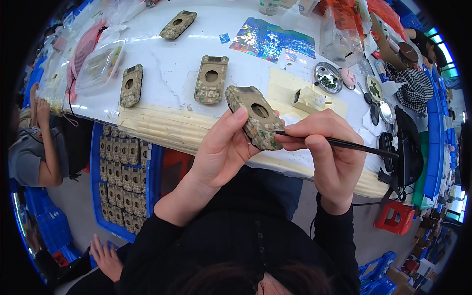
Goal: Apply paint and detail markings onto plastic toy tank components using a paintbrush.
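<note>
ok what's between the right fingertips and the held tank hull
The head view shows the front end of a slim black tool, its tip over the tank hull.

Over the near edge of the bench (162, 54), a vehicle shell (267, 133) sits in the left hand (222, 146), a tool (373, 147) in the right hand (338, 157). Left and beyond lie three more shells (211, 93); rightward, a bottle (306, 99) stands before a dish (328, 70). Below left, a crate (156, 182) holds rows of shells, perhaps layered; I can't quite see.

the boxy model vehicle hull (255, 129) wears mottled camouflage in tan, brown and green; the slim stick-like tool (339, 143) is black. the bench (162, 54) is white, the rectangular foil sheet (273, 39) silvery blue with rainbow glints, the rectangular plastic crate (155, 172) blue.
</note>
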Demonstrator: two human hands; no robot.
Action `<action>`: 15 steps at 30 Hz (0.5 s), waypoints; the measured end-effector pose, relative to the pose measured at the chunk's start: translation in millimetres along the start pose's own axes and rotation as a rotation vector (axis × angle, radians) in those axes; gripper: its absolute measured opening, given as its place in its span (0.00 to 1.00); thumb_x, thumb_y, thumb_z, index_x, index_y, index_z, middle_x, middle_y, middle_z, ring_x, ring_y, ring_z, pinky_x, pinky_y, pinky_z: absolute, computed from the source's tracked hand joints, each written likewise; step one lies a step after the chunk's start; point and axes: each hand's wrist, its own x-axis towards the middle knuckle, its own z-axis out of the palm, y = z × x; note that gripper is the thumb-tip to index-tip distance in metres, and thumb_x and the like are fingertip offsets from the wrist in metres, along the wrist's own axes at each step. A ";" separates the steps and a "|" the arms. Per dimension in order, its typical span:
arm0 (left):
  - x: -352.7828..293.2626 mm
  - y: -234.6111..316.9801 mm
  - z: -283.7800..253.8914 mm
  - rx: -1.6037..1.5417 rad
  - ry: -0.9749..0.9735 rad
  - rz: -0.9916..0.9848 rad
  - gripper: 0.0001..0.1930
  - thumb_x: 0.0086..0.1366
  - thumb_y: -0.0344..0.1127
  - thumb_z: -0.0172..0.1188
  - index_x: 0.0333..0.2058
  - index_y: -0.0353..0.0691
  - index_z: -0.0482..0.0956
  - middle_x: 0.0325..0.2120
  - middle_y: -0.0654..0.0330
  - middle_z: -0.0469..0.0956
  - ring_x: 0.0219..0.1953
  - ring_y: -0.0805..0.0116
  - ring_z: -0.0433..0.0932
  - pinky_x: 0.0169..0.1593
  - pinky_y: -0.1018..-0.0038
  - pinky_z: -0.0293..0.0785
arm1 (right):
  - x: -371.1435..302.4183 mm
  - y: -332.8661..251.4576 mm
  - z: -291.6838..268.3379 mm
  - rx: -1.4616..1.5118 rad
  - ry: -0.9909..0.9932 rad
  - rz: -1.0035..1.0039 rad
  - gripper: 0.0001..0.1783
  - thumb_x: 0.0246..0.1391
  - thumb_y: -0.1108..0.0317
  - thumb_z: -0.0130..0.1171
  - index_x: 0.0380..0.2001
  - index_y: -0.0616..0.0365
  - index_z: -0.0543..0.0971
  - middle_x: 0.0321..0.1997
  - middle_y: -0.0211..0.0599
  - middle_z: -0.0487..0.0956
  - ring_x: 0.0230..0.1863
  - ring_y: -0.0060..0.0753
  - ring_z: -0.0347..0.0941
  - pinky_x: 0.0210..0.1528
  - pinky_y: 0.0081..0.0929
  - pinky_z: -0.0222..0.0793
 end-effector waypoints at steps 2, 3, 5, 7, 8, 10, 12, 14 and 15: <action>-0.2 1.0 1.1 0.016 0.004 0.009 0.28 0.70 0.47 0.44 0.62 0.36 0.56 0.55 0.44 0.67 0.56 0.60 0.70 0.58 0.63 0.69 | 0.6 0.2 0.0 -0.010 -0.008 -0.003 0.05 0.52 0.74 0.61 0.32 0.64 0.81 0.27 0.37 0.80 0.29 0.31 0.74 0.33 0.22 0.68; -0.2 1.4 1.3 0.024 0.006 0.013 0.28 0.70 0.47 0.44 0.62 0.36 0.56 0.55 0.44 0.67 0.57 0.60 0.70 0.58 0.63 0.69 | 1.0 0.0 -0.1 -0.016 -0.014 -0.004 0.05 0.52 0.74 0.61 0.32 0.64 0.81 0.27 0.37 0.80 0.29 0.31 0.74 0.33 0.22 0.68; -0.4 1.4 0.1 0.017 0.004 0.012 0.28 0.70 0.47 0.44 0.62 0.36 0.55 0.55 0.44 0.67 0.57 0.60 0.70 0.58 0.63 0.69 | 1.4 0.5 0.1 -0.024 -0.024 -0.007 0.05 0.51 0.74 0.61 0.32 0.64 0.81 0.27 0.37 0.80 0.29 0.31 0.74 0.33 0.23 0.68; -0.4 1.2 -0.8 0.011 0.000 0.011 0.28 0.70 0.47 0.44 0.62 0.36 0.55 0.55 0.44 0.67 0.57 0.60 0.70 0.59 0.63 0.69 | 1.6 1.2 0.2 -0.031 -0.031 -0.011 0.05 0.51 0.74 0.61 0.32 0.64 0.81 0.27 0.37 0.80 0.29 0.31 0.74 0.33 0.23 0.68; -0.2 1.1 -1.1 0.008 -0.002 0.011 0.28 0.70 0.47 0.44 0.62 0.36 0.55 0.55 0.44 0.67 0.57 0.60 0.70 0.59 0.63 0.69 | 1.6 1.0 0.4 -0.032 -0.029 -0.007 0.05 0.51 0.74 0.61 0.32 0.64 0.81 0.27 0.37 0.80 0.29 0.31 0.74 0.33 0.23 0.68; -0.3 1.2 -1.0 0.007 -0.003 0.012 0.28 0.70 0.47 0.44 0.62 0.36 0.56 0.55 0.44 0.67 0.57 0.60 0.70 0.58 0.63 0.69 | 1.4 0.8 1.2 -0.033 -0.024 0.000 0.05 0.51 0.74 0.61 0.32 0.64 0.81 0.27 0.37 0.80 0.29 0.31 0.74 0.33 0.23 0.68; -0.6 1.7 -0.1 0.010 0.002 0.014 0.28 0.70 0.47 0.44 0.62 0.35 0.56 0.55 0.43 0.67 0.57 0.60 0.70 0.58 0.64 0.69 | 1.3 1.0 1.8 -0.030 -0.021 0.007 0.05 0.51 0.74 0.62 0.32 0.64 0.81 0.27 0.38 0.80 0.29 0.31 0.74 0.33 0.23 0.68; -0.2 1.1 -0.7 0.005 0.002 0.013 0.27 0.70 0.46 0.44 0.62 0.36 0.56 0.55 0.43 0.67 0.57 0.60 0.70 0.58 0.64 0.69 | 1.0 0.8 1.8 -0.032 -0.017 0.009 0.05 0.51 0.74 0.62 0.32 0.64 0.81 0.27 0.38 0.80 0.29 0.32 0.74 0.33 0.23 0.68; 0.1 0.8 -0.9 0.003 0.002 0.013 0.27 0.70 0.46 0.44 0.61 0.36 0.56 0.55 0.43 0.67 0.56 0.60 0.70 0.58 0.64 0.69 | 0.8 0.7 1.7 -0.035 -0.015 0.008 0.05 0.51 0.74 0.62 0.32 0.64 0.81 0.27 0.38 0.80 0.30 0.32 0.74 0.33 0.23 0.68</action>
